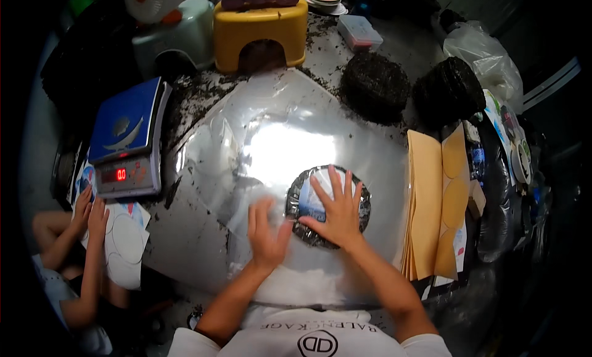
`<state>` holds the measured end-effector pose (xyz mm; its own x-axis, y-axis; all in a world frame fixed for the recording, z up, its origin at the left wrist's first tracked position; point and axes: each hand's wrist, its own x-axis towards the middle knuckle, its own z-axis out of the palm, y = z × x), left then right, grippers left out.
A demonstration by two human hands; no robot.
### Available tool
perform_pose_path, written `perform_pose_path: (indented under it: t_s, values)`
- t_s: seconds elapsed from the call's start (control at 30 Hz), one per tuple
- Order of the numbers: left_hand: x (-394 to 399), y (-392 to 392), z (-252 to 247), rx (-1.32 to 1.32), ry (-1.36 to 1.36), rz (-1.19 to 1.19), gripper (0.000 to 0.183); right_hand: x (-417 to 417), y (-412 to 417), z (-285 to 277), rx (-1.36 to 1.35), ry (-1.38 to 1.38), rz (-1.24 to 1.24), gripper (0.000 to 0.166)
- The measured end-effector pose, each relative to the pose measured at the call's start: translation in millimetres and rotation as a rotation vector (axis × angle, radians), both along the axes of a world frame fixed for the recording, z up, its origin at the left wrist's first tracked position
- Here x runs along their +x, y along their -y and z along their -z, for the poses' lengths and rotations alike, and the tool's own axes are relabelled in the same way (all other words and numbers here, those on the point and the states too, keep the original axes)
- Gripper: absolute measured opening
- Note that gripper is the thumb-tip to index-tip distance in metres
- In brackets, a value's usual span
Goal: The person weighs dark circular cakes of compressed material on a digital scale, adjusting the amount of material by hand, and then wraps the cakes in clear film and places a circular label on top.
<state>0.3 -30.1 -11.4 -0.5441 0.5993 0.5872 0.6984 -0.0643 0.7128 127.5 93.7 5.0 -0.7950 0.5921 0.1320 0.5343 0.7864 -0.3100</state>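
A round dark cake wrapped in clear plastic film (pixel 293 202) lies on the metal table, with a round blue and white label (pixel 307 197) on top. Flat on the label, fingers spread, rests my right hand (pixel 340 209). My left hand (pixel 268 232), slightly blurred, is raised just left of the cake with its fingers apart and nothing in it. Clear plastic sheeting (pixel 208 148) spreads over the tabletop around both.
A digital scale (pixel 125 139) stands at left, near another person's hands (pixel 92 213) on white label sheets (pixel 122 241). Two dark round stacks (pixel 375 86) stand at back right. Yellow paper sheets (pixel 425 204) lie at right. A yellow stool (pixel 261 28) stands behind.
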Motion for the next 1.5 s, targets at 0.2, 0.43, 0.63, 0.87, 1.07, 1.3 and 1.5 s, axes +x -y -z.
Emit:
perform_pose_path:
  t_s: [0.2, 0.43, 0.63, 0.87, 1.07, 1.3, 1.5]
  values:
    - [-46.4, -31.7, -9.0, -0.443, 1.149, 0.353, 0.033, 2.5, -40.7, -35.2, -0.436, -0.213, -0.073, 0.087]
    - [-148.5, 278.5, -28.7, 0.15, 1.014, -0.337, 0.053, 0.7, -235.1, -38.7, 0.265, -0.464, 0.183, 0.089]
    - [-162.7, 372.8, 36.0, -0.617, -0.402, -1.461, 0.065, -57.8, -367.8, -42.6, 0.007, 0.254, 0.145, 0.13]
    - [-87.6, 134.6, -34.8, -0.465, -0.415, -0.485, 0.052, -38.7, -419.3, -72.8, -0.411, 0.025, 0.003, 0.074]
    - [-32.5, 61.3, -26.9, -0.185, -0.106, -0.084, 0.044, -49.1, -418.2, -68.7, -0.397, -0.011, 0.038, 0.059]
    - [-35.3, 137.2, -19.5, 0.04, -0.195, -0.212, 0.033, -140.2, -261.6, -133.7, 0.46, -0.017, -0.045, 0.058]
    - [-49.4, 148.2, -41.8, 0.191, -0.305, -0.114, 0.032, -392.0, 30.4, -125.0, 0.593, -0.678, -0.627, 0.049]
